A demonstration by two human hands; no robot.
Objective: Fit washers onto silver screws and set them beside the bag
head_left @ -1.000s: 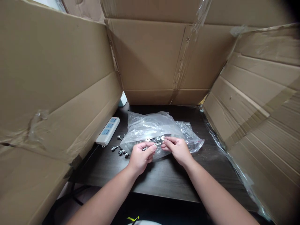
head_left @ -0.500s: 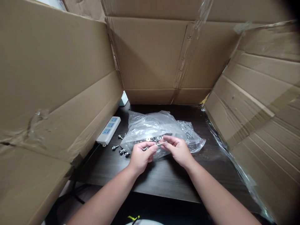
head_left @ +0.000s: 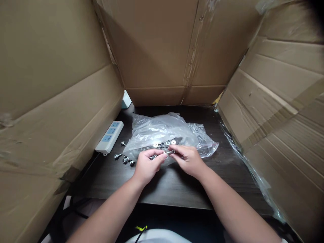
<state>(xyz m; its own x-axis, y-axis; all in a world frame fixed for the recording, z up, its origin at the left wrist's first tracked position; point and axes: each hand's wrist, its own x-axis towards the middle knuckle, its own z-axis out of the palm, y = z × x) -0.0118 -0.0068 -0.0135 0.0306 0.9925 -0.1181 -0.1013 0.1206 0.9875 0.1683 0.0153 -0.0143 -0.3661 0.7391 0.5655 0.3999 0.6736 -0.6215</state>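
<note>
both hands (head_left: 167, 162) pinch one bolt (head_left: 169, 152) over plastic bag (head_left: 162, 130)

Dark wood-grain table (head_left: 177, 185) enclosed on 3 sides by upright cardboard: left panel (head_left: 50, 84), rear panel (head_left: 157, 50), right panel (head_left: 278, 101). Clear tape (head_left: 190, 64) covers the rear panel's seam. 1 white power strip (head_left: 109, 133) with blue sockets lies at the left panel's foot. Lighting is soft and diffuse.

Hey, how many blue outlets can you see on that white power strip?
3, in a row along the power strip: the far outlet, the middle outlet and the near outlet. The whole strip shows, so none looks hidden.
</note>
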